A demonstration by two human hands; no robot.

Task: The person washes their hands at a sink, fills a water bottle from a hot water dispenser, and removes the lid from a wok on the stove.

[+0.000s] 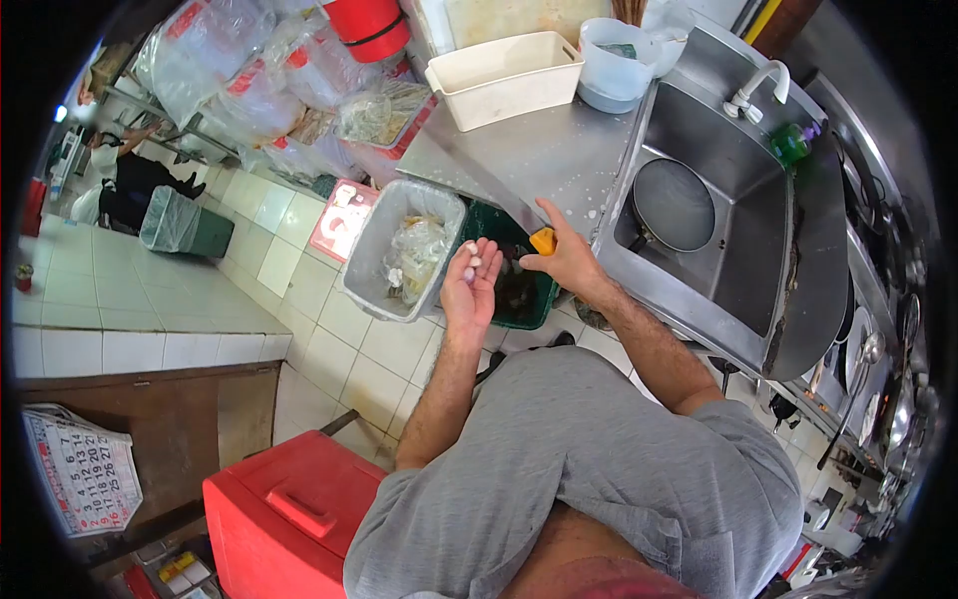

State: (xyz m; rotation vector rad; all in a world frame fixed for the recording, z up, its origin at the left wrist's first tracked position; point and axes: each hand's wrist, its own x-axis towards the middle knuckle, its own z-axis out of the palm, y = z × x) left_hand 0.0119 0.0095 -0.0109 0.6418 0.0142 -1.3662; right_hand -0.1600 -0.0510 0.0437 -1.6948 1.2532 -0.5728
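My left hand (pixel 470 287) is turned palm up and cupped, holding several garlic cloves (pixel 473 262), pale with some purplish skin. It is above the gap between a grey bin (pixel 361 250) and a dark green bin (pixel 548 301). My right hand (pixel 574 262) is beside the counter edge. A small yellow-orange object (pixel 543 241) shows between its thumb and index finger; its kind is unclear, and the other fingers are hidden. Clear plastic and scraps (pixel 419 250) fill part of the grey bin. The green bin's contents are dark and hard to make out.
A steel counter (pixel 499 160) carries a cream tub (pixel 504 80) and a translucent bucket (pixel 611 70). To the right, a sink (pixel 733 120) holds a round pan (pixel 675 205). A red lidded container (pixel 289 509) stands at lower left. Another person (pixel 145 185) is far left.
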